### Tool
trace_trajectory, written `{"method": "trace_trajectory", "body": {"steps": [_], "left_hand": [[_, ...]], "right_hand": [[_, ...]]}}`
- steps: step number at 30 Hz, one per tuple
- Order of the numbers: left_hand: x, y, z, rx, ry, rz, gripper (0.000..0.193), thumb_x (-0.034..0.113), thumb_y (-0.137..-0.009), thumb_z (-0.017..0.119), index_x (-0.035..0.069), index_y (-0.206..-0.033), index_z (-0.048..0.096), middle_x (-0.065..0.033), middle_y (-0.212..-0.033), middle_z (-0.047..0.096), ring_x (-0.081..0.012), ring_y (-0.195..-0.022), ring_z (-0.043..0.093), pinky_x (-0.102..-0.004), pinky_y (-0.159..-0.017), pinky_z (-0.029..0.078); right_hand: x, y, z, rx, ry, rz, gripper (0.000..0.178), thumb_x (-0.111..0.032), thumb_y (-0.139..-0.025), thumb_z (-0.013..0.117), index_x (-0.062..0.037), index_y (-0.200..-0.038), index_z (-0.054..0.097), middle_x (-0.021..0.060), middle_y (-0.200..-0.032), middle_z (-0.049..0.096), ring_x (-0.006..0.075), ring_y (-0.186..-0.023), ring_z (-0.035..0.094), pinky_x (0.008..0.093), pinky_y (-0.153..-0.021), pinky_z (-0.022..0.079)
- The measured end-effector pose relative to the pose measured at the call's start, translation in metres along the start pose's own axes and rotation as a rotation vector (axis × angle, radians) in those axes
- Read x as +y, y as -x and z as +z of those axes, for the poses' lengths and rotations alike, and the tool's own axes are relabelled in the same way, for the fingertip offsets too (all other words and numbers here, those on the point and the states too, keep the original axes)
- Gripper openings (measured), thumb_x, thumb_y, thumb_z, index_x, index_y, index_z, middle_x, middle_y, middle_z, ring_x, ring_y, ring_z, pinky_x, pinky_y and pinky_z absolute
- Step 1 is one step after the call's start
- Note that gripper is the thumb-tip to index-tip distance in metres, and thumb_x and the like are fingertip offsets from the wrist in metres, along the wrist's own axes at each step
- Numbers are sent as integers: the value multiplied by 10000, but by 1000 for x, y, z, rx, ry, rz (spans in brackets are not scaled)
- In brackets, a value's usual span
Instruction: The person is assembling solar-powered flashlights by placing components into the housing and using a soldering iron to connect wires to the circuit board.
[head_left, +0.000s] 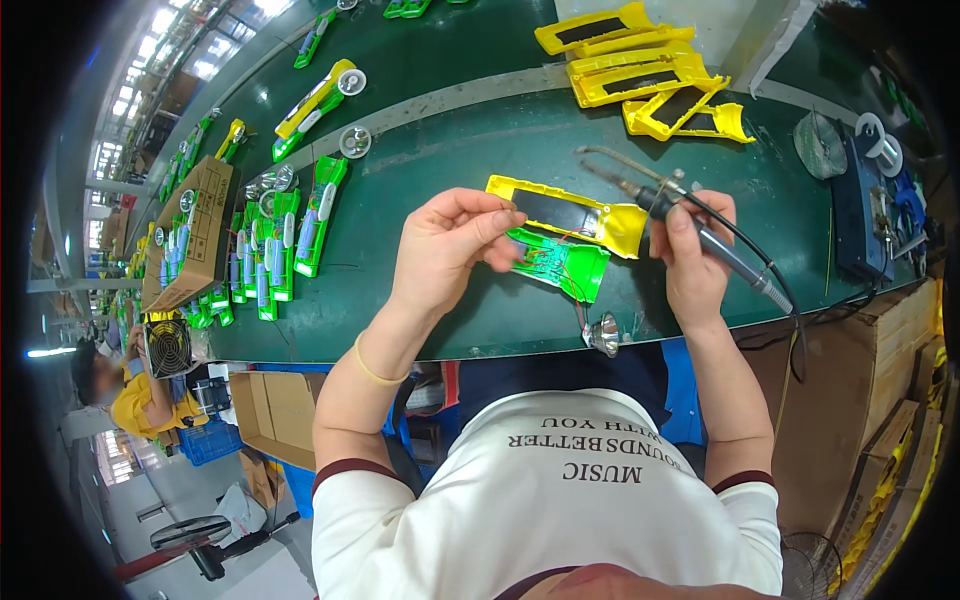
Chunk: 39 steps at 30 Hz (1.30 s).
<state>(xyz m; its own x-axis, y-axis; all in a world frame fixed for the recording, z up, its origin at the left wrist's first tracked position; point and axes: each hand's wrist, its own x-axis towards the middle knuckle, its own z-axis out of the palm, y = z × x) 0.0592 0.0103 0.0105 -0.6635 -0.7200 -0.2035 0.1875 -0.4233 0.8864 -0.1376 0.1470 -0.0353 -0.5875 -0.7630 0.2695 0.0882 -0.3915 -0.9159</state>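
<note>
My right hand [697, 262] grips a soldering iron [728, 252] with a dark handle and a thin metal guide tube along its tip. The tip points up and left, above the bench and apart from the parts. Thumb and forefinger of my left hand [445, 245] are pinched together over a yellow casing half [622, 228] with a dark panel; what they hold is too small to make out. Just below lies a green casing half [588, 272] with a circuit board [542, 258] and thin wires. A silvery lamp reflector [603, 334] sits at the bench's near edge.
Several yellow casing halves [650, 80] are piled at the far right-centre. Green lamp units with batteries [318, 215] and a cardboard box [195, 235] stand left. A blue soldering station [862, 215] and solder spool [878, 140] occupy the right. Another person [150, 400] sits far left.
</note>
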Motion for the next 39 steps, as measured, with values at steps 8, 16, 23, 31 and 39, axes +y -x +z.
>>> {"method": "trace_trajectory", "body": {"steps": [8,16,23,31,39], "left_hand": [[7,-33,-22,-86,-1159,423,67,31,-734,632,28,-800,638,-76,-723,615,-180,-624,595,-303,-575,479],[17,-51,-27,-387,-1498,424,71,46,-689,646,35,-759,642,-94,-762,484,-235,-700,534,-320,-641,456],[14,-50,-22,-366,-1545,388,67,35,-681,639,31,-748,632,-99,-786,486,-251,-713,542,-330,-647,462],[15,-49,-20,-359,-1592,403,69,26,-674,642,28,-741,627,-104,-791,483,-259,-714,543,-334,-649,462],[16,-49,-17,-370,-1585,432,38,34,-680,621,20,-716,626,-121,-785,487,-277,-709,548,-349,-650,465]], "right_hand": [[15,-4,35,-22,55,162,271,-107,-821,628,-43,-901,377,5,-690,495,38,-552,466,175,-474,368],[20,2,29,-89,197,205,261,-131,-796,657,-40,-852,419,-8,-708,457,37,-610,410,192,-516,346],[21,0,28,-145,293,140,254,-120,-792,655,-30,-844,423,4,-717,469,49,-624,423,210,-535,367],[20,-2,30,-135,206,238,254,-127,-810,642,-41,-869,410,20,-729,490,46,-616,437,197,-515,368],[-8,-38,-19,223,19,-120,285,-346,-931,415,-88,-1047,383,109,-934,558,139,-621,578,216,-513,410]]}}
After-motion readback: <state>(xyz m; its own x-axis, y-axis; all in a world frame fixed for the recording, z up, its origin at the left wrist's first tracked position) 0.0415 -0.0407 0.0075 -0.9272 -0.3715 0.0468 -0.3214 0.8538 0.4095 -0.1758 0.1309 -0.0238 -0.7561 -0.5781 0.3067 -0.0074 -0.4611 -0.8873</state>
